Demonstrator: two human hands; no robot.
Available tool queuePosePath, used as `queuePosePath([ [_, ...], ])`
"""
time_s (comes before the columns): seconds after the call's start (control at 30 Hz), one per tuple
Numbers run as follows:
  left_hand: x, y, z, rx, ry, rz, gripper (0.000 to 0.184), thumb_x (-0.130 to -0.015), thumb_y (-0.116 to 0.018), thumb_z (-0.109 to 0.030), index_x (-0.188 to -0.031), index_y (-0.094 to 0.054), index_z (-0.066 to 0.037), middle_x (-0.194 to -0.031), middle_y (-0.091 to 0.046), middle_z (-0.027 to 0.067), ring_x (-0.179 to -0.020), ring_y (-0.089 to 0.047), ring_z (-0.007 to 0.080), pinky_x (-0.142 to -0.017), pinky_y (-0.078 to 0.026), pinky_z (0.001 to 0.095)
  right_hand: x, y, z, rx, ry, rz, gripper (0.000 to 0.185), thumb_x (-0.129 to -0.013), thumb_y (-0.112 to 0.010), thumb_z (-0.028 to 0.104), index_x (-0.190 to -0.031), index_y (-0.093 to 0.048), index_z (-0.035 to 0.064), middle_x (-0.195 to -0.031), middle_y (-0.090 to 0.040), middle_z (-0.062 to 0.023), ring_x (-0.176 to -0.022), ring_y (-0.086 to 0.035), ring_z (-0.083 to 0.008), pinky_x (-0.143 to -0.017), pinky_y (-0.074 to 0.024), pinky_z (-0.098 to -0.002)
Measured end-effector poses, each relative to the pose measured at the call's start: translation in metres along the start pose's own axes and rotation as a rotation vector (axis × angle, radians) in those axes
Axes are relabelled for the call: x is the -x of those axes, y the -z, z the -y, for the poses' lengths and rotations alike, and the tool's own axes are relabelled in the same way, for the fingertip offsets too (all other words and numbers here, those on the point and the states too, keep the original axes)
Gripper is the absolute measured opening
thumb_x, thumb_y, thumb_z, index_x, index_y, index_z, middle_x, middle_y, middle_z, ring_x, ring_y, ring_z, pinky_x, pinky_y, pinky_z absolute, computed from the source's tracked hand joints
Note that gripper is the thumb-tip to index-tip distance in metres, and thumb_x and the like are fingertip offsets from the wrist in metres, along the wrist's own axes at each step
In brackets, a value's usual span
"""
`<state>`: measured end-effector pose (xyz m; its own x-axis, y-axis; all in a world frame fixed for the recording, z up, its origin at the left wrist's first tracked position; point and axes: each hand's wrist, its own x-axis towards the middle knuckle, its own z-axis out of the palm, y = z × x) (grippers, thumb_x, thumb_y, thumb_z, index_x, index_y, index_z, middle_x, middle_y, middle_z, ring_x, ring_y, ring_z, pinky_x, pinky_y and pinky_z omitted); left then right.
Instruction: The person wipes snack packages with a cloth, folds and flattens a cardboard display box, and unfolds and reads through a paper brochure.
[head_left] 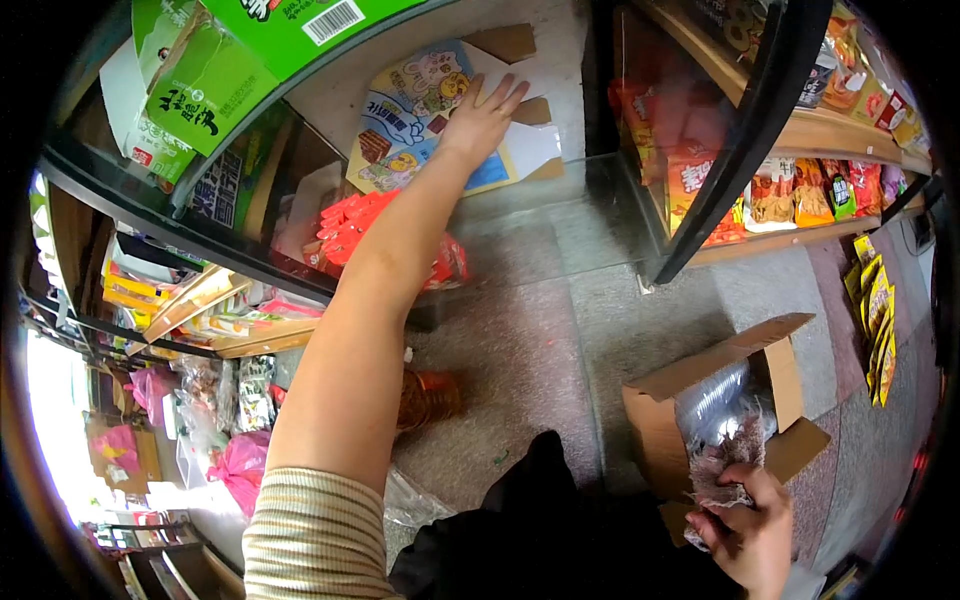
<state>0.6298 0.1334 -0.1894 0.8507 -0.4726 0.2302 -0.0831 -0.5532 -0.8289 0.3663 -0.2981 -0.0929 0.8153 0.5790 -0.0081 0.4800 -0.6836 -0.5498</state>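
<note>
My left hand (480,125) reaches up onto a printed, flattened cardboard box (415,115) on the shelf, its fingers spread over the blue and yellow print. Beside my forearm lie red packets (350,225). At the lower right, my right hand (745,525) is closed on a crumpled greyish-brown cloth (730,465). The cloth lies against the opening of a brown cardboard box (655,420) on the floor, its flaps open and clear plastic (720,405) inside.
Green cartons (215,85) stand at the upper left. Snack packets (790,195) fill the right shelf, whose black metal post (745,140) slants down. Yellow packets (877,320) lie on the floor at right. A pink bag (243,470) is at left.
</note>
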Motion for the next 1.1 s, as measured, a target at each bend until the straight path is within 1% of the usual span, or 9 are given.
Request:
queuePosePath([
  [0.07,0.0,0.002,0.0,-0.006,-0.007,0.049,0.022,-0.077,-0.049,-0.017,-0.092,-0.065,-0.012,-0.141,-0.02,-0.0001,-0.129,-0.02,0.0187,-0.101,-0.025,0.0464,0.002,0.001,-0.001,0.009,0.003,0.01,0.017,-0.065,-0.072,0.008,-0.079,-0.064,0.0024,-0.091,-0.058,-0.0083,-0.074,-0.059,-0.0277,-0.062,-0.0481,-0.0343],
  [0.17,0.0,0.007,0.001,-0.011,-0.018,0.088,0.022,-0.077,-0.049,-0.017,-0.091,-0.065,-0.013,-0.141,-0.02,-0.0002,-0.129,-0.02,0.0188,-0.101,-0.026,0.0464,0.004,0.001,-0.003,0.002,0.028,-0.019,0.016,-0.065,-0.072,0.008,-0.078,-0.064,0.0022,-0.091,-0.058,-0.0087,-0.074,-0.059,-0.0276,-0.061,-0.0482,-0.0341],
  [0.27,-0.001,0.008,0.0,0.002,-0.009,0.044,0.022,-0.077,-0.049,-0.017,-0.092,-0.064,-0.012,-0.141,-0.02,-0.0003,-0.129,-0.02,0.0188,-0.1,-0.026,0.0467,0.006,0.001,-0.004,-0.009,0.009,-0.01,0.016,-0.065,-0.072,0.008,-0.077,-0.064,0.0017,-0.091,-0.058,-0.0088,-0.073,-0.059,-0.0273,-0.06,-0.0483,-0.0339],
  [0.6,-0.001,0.011,0.001,-0.003,0.032,0.029,0.022,-0.077,-0.049,-0.017,-0.095,-0.062,-0.013,-0.141,-0.02,-0.0002,-0.13,-0.018,0.0192,-0.1,-0.026,0.049,0.007,0.0,-0.005,-0.056,-0.014,-0.011,0.015,-0.066,-0.071,0.006,-0.078,-0.064,0.0013,-0.089,-0.058,-0.0084,-0.071,-0.059,-0.0267,-0.058,-0.048,-0.0335],
  [0.67,0.0,0.009,0.0,0.046,-0.012,0.029,0.021,-0.077,-0.049,-0.017,-0.094,-0.061,-0.012,-0.141,-0.02,-0.0003,-0.13,-0.017,0.0189,-0.1,-0.026,0.0499,0.008,-0.002,-0.005,-0.055,-0.012,-0.002,0.015,-0.066,-0.071,0.006,-0.078,-0.064,0.0014,-0.09,-0.057,-0.0082,-0.072,-0.059,-0.0264,-0.059,-0.0478,-0.0334],
  [0.8,0.001,0.012,0.0,0.086,-0.021,0.075,0.02,-0.077,-0.05,-0.016,-0.093,-0.06,-0.011,-0.142,-0.018,-0.0003,-0.131,-0.016,0.0188,-0.1,-0.025,0.0502,0.007,0.0,-0.006,-0.019,0.003,-0.001,0.015,-0.066,-0.07,0.008,-0.078,-0.064,0.0021,-0.091,-0.057,-0.0086,-0.073,-0.059,-0.0266,-0.061,-0.0484,-0.0336],
  [0.87,-0.002,0.012,-0.003,0.09,-0.02,0.093,0.019,-0.077,-0.05,-0.015,-0.092,-0.06,-0.01,-0.142,-0.017,0.0002,-0.131,-0.015,0.0191,-0.1,-0.025,0.0504,0.009,-0.006,-0.009,0.006,0.012,-0.064,0.02,-0.052,-0.075,0.012,-0.066,-0.064,0.0024,-0.085,-0.055,-0.01,-0.071,-0.057,-0.0273,-0.059,-0.0461,-0.0351],
  [0.97,-0.002,0.015,-0.002,0.086,0.003,0.094,0.017,-0.077,-0.05,-0.014,-0.09,-0.059,-0.01,-0.143,-0.015,0.0008,-0.132,-0.014,0.0193,-0.1,-0.025,0.0503,0.01,-0.008,-0.01,-0.028,0.015,-0.08,0.023,-0.05,-0.075,0.011,-0.066,-0.063,0.0005,-0.084,-0.054,-0.0124,-0.071,-0.056,-0.0285,-0.059,-0.0451,-0.0361],
  [1.1,-0.003,0.015,-0.002,0.065,0.013,0.061,0.017,-0.077,-0.05,-0.014,-0.09,-0.06,-0.009,-0.143,-0.014,0.001,-0.132,-0.012,0.0198,-0.1,-0.025,0.0515,0.01,-0.007,-0.009,-0.022,-0.006,-0.096,0.022,-0.05,-0.075,0.01,-0.066,-0.062,0.0004,-0.084,-0.054,-0.0118,-0.071,-0.056,-0.0277,-0.059,-0.0453,-0.0358],
])
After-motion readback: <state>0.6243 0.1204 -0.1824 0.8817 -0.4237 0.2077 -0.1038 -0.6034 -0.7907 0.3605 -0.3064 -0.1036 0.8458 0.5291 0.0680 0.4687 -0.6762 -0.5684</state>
